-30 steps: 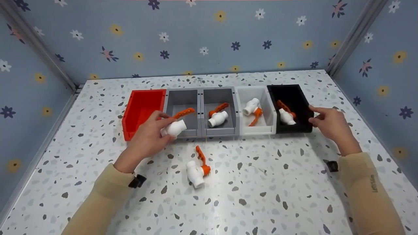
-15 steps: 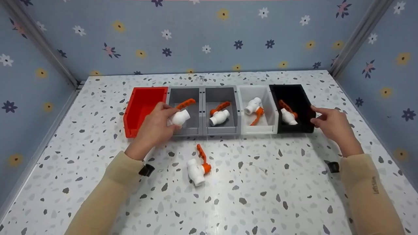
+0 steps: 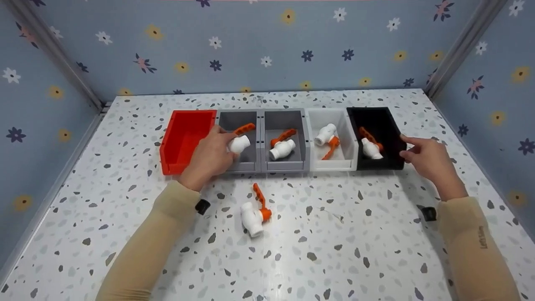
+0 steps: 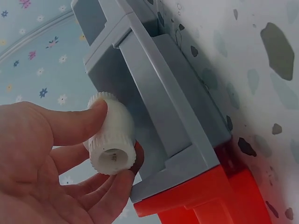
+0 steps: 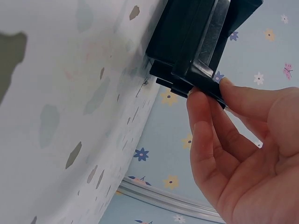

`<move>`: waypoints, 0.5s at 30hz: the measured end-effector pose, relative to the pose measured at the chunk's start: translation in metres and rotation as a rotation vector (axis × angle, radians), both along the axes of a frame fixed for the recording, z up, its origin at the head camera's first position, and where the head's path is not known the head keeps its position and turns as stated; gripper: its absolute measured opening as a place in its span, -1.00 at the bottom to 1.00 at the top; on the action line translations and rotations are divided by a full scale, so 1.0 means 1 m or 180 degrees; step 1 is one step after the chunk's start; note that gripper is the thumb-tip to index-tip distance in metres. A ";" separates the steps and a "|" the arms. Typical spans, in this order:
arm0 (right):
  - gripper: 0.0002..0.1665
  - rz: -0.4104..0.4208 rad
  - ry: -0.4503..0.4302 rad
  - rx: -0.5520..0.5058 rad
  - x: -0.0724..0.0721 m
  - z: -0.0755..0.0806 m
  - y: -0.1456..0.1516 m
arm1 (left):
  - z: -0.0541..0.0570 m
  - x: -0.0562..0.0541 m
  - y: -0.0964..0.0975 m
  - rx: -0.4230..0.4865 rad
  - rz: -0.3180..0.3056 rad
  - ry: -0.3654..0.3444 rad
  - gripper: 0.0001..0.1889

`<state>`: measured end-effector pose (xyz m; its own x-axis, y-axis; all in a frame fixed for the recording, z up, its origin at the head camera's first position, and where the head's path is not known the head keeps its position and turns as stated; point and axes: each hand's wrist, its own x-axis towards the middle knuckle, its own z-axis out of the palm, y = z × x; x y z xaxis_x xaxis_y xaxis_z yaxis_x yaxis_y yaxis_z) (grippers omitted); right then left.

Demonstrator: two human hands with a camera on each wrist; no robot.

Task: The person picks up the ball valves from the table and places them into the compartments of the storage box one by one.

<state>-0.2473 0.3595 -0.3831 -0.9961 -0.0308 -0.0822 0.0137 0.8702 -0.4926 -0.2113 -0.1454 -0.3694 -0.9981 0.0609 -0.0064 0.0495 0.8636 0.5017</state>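
My left hand (image 3: 212,152) grips a white ball valve (image 3: 239,144) with an orange lever, over the left grey bin (image 3: 246,167). In the left wrist view the thumb and fingers wrap the valve's white body (image 4: 117,123), its open end facing the camera; the lever is hidden there. With thumb and fingers my right hand (image 3: 428,161) pinches the right side wall of the black bin (image 3: 380,164). The right wrist view shows that pinch on the bin's edge (image 5: 205,79). Inside the black bin lies another ball valve (image 3: 370,147).
A red bin (image 3: 169,167) stands at the row's left end. The right grey bin (image 3: 285,167) and the white bin (image 3: 332,165) each hold a ball valve. One more ball valve (image 3: 253,219) lies on the speckled table (image 3: 334,259) in front. Flowered walls enclose the back and sides.
My left hand has carried the ball valve right and away from me, from the front of the left grey bin to over its inside. My right hand keeps its pinch on the black bin.
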 end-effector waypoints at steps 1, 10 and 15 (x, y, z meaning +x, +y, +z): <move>-0.33 0.0000 0.0010 0.0006 0.000 0.000 0.000 | 0.000 -0.002 0.001 -0.0035 0.0004 0.0003 -0.46; -0.33 -0.0005 0.0017 0.0048 0.000 0.001 0.000 | 0.005 -0.010 0.014 -0.0310 -0.0006 -0.0087 -0.59; -0.32 0.0024 0.0023 0.0042 0.000 0.001 0.000 | 0.004 -0.014 0.018 -0.0440 -0.0057 -0.0165 -0.63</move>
